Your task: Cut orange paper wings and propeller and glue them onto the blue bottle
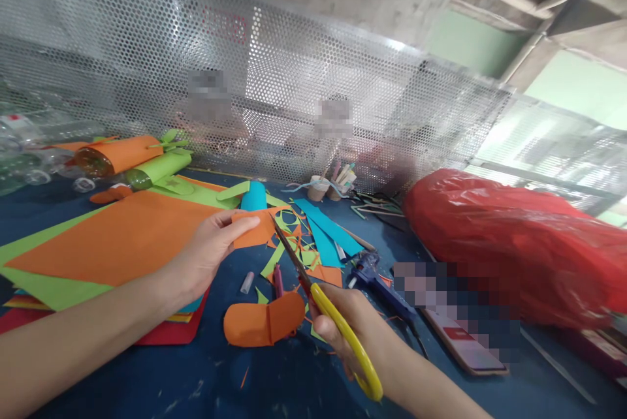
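My left hand (215, 246) pinches a small piece of orange paper (257, 228) between thumb and fingers. In my right hand (350, 324) is a pair of scissors with yellow handles (343, 331), its dark blades pointing up and left. The blade tips meet the right edge of the orange piece; whether they are cutting into it I cannot tell. Just below, a rounded orange cutout with a crease (264, 321) lies on the blue table (186, 383). Orange and green paper scraps (289, 239) are scattered behind the blades.
Large orange and green sheets (122, 230) are stacked at left, with paper-wrapped bottles (134, 155) behind. To the right lie blue strips (326, 230), a blue glue gun (382, 282), a phone (465, 337) and a red plastic bag (509, 243). Cups of pens (336, 187) stand near the perforated metal screen (294, 60).
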